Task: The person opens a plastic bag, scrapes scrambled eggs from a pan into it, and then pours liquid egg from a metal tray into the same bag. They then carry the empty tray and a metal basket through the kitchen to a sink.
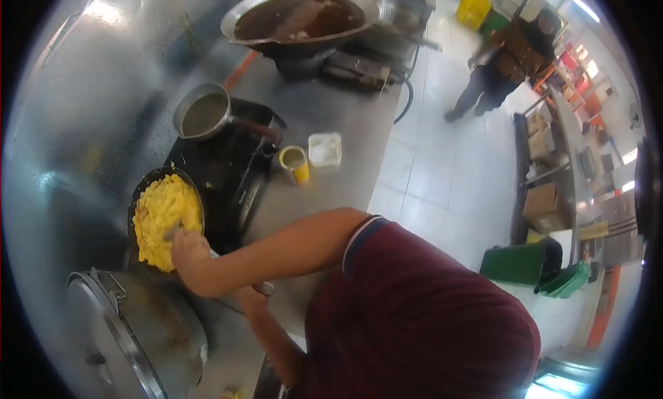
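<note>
A black frying pan (138, 192) full of yellow scrambled egg (164, 216) sits on the dark stove (221, 171) at the left. My right hand (188, 250) reaches over it, closed around a metal utensil (173, 232) whose tip lies in the egg. Below my right forearm, my left hand (259, 292) grips something dark that looks like the pan's handle; the forearm partly hides it. My maroon sleeve fills the lower right.
A saucepan (204, 112) stands behind the frying pan, and a big wok of brown liquid (297, 15) sits further back. A yellow cup (295, 163) and a white tub (324, 150) rest on the steel counter. Large lidded pot (131, 330) near me. Another person (504, 60) stands on the tiled floor; green bins (525, 261).
</note>
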Demonstrator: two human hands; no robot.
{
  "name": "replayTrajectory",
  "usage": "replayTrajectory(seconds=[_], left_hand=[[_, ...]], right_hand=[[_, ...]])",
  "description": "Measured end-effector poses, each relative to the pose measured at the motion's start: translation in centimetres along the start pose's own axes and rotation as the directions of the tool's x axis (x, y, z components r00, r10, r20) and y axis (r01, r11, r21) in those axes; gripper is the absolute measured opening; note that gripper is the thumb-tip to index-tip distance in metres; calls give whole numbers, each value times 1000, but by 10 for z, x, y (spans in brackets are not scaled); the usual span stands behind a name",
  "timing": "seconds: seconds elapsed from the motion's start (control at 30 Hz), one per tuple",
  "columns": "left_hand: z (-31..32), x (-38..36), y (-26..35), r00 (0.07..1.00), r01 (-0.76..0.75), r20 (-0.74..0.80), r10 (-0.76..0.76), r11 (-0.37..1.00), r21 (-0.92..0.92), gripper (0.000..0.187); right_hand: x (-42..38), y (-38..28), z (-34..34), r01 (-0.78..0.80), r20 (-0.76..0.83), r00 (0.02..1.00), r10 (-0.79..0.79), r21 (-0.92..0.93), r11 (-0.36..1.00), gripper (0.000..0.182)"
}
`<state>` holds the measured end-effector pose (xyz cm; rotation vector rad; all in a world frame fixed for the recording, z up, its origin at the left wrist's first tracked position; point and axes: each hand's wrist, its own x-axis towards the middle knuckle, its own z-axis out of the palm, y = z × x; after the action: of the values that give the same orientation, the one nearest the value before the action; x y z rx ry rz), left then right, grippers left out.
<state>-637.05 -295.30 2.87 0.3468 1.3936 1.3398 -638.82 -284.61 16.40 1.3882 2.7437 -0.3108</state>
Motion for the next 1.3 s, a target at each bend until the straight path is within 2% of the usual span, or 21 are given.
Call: replayTrajectory(seconds=[0.03, 0.1, 0.13, 0.17, 0.23, 0.27, 0.3, 0.33, 0.37, 0.43, 0.53, 0.63, 0.7, 0.73, 0.77, 0.83, 0.93, 1.0, 1.1, 1.2, 1.3], left_hand=[[16, -5, 16, 994, 102, -23, -103, 994, -32, 13], [10, 4, -7, 998, -34, 42, 41, 986, -164, 10], [2, 9, -14, 990, -115, 49, 130, 964, -238, 9], [1, 10, -14, 993, -107, 33, 117, 968, -227, 9], [8, 6, -8, 996, -93, -6, 94, 968, -232, 9], [9, 2, -7, 997, -73, -23, 70, 966, -249, 12], [6, 4, -9, 999, -28, -50, 11, 936, -352, 13], [4, 9, -9, 997, 15, -55, -45, 891, -455, 14], [10, 5, 0, 995, 7, -87, -51, 895, -446, 16], [23, -11, 17, 987, -2, -146, -68, 901, -434, 20], [4, 16, -19, 995, 8, -84, -46, 916, -400, 29], [15, 9, -12, 983, -185, -60, 175, 920, -347, 31], [20, 10, -25, 955, -295, -106, 275, 910, -292, 31], [19, 12, -24, 962, -270, -128, 242, 911, -311, 29], [18, 13, -22, 967, -247, -149, 208, 911, -331, 28], [15, 13, -15, 992, -45, -125, -19, 872, -487, 25], [17, -1, 1, 990, -62, -143, -9, 875, -481, 21], [16, -2, 0, 991, -65, -133, -4, 857, -511, 21], [17, 0, 0, 993, -36, -115, -31, 841, -539, 20], [16, 0, 2, 992, -33, -118, -36, 845, -534, 18], [16, -2, 3, 992, -11, -111, -57, 846, -533, 21]], right_hand=[[-1, 7, 1, -51, -54, 997, 53, 41, 998, 34], [13, 12, 43, -88, -189, 975, 118, 161, 983, 30], [-1, 26, 24, -110, -139, 979, 148, 251, 962, 24], [-31, 48, -9, 6, -119, 993, 19, 210, 978, 18], [-41, 63, -32, 50, -79, 996, -27, 312, 949, 11], [-49, 70, -42, 135, -152, 983, -98, 257, 957, 11], [-60, 78, -63, 212, -148, 970, -190, 145, 967, 11], [-65, 82, -72, 238, -237, 950, -202, 133, 962, 10], [-71, 86, -86, 311, -262, 924, -278, 91, 946, 10], [-78, 84, -104, 357, -209, 918, -338, 56, 933, 12], [-74, 62, -93, 421, -172, 894, -414, 6, 907, 13], [-60, 26, -45, 440, -25, 898, -440, -12, 898, 15], [-46, 9, -1, 308, -111, 945, -307, -15, 951, 15], [-39, 0, 8, 240, -164, 957, -239, -10, 971, 16], [-32, -4, 6, 258, -173, 950, -260, -39, 965, 15], [-16, -5, -3, 285, -197, 933, -300, -98, 953, 15], [-7, -4, -31, 353, -97, 921, -378, -203, 913, 14], [-31, 0, -77, 399, -71, 899, -432, -273, 875, 14], [-43, 4, -97, 409, -204, 842, -499, -361, 838, 15], [-21, -14, -73, 355, -83, 907, -414, -380, 854, 24], [15, 13, -15, 503, 41, 850, -525, -358, 786, 31]])
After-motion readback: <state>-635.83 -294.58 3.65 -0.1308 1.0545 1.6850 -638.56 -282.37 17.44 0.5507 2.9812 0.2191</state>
